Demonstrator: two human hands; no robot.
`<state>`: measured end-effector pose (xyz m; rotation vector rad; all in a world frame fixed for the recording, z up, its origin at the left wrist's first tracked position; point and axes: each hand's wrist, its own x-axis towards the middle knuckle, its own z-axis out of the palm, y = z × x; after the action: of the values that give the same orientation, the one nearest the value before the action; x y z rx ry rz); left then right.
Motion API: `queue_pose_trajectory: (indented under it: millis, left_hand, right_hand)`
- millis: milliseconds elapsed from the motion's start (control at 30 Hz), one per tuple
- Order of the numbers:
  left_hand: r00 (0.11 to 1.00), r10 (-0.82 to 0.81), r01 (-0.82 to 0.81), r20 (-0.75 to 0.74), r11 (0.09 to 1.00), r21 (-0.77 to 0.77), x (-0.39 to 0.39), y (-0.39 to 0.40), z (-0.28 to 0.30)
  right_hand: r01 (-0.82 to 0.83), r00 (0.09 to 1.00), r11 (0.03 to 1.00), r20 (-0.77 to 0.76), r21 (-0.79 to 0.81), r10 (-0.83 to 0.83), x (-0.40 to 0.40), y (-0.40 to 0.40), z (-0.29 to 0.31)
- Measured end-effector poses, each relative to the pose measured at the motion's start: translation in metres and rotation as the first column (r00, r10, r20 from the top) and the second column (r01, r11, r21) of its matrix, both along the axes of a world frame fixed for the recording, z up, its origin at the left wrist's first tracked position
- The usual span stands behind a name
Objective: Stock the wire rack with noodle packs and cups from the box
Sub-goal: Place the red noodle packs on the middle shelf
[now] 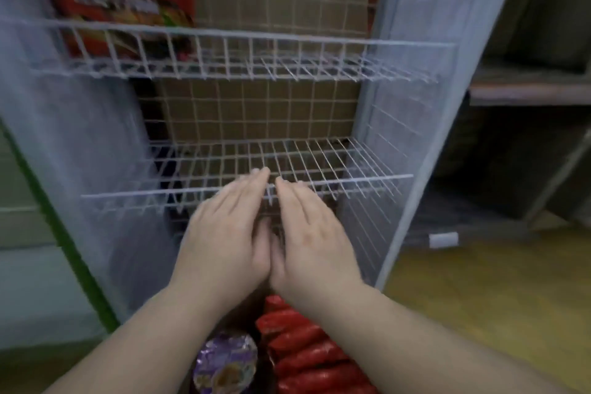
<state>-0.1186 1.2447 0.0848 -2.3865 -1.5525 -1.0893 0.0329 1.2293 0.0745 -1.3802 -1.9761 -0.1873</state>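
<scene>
Upper shelf, left: a red noodle pack [118,0] stands upright at the left end of the wire rack [243,51]; the remainder of that tier is bare.
Left hand [224,233]: fingers straight, holding nothing, fingertips at the front rail of the lower shelf [319,166].
Noodle cup [225,361]: purple foil lid facing up, in the box below the wrists, nearer the left forearm.
Right hand [315,233]: likewise flat and empty, thumb side just beside the left hand.
Red packs [307,352]: standing on edge in a row that runs away from the person, under the right wrist.
Key relation: the stock lies beneath and behind both hands, so the likely reach is back and down.
</scene>
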Motion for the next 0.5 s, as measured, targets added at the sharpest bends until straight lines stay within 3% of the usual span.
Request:
queue_pose_trajectory:
  millis: [233,500]
  left_hand:
    - [0.999,-0.033,0.034,0.007,0.966,-0.257,0.027,-0.025,-0.096]
    - [0.986,-0.116,0.04,-0.119,0.863,-0.503,0.03,-0.049,-0.148]
  right_hand:
    - [0.038,0.998,0.971,0.053,-0.238,-0.026,0.034,-0.032,-0.082]
    - [0.093,0.99,0.873,0.137,-0.478,-0.031,0.066,-0.068,-0.128]
